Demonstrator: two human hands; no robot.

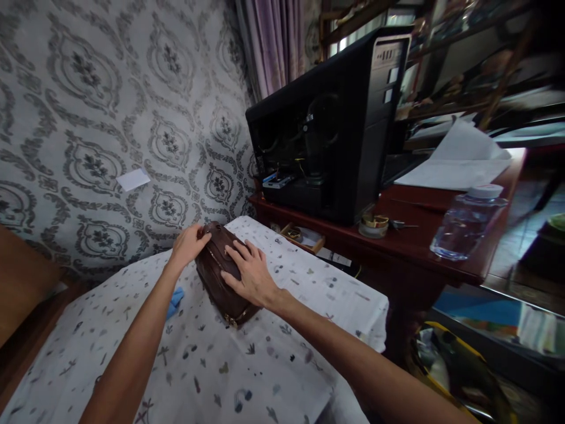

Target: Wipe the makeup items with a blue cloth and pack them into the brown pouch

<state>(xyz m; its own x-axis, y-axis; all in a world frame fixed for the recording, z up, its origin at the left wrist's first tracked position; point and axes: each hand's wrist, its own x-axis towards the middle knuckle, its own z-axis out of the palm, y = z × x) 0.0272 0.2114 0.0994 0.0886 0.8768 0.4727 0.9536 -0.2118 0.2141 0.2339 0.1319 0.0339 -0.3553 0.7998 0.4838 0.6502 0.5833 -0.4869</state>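
A dark brown leather bag (219, 290) with a zip and gold-coloured metal fittings at its near end lies on a white patterned sheet (203, 365). My left hand (189, 246) rests at the bag's far left end, thumb on top and fingers bent over its edge; the bag partly hides those fingertips. Across the bag's upper right side lies my right hand (251, 275), its fingers spread and touching the leather. A small blue cloth (175, 301) sits on the sheet beside my left forearm.
On the right, a red-brown desk (424, 235) carries a black computer case (348, 135), a clear bottle (468, 227), a small round jar (373, 225) and white paper (459, 168). A small drawer (304, 237) stands partly out. The patterned wall (132, 118) borders the sheet's far side.
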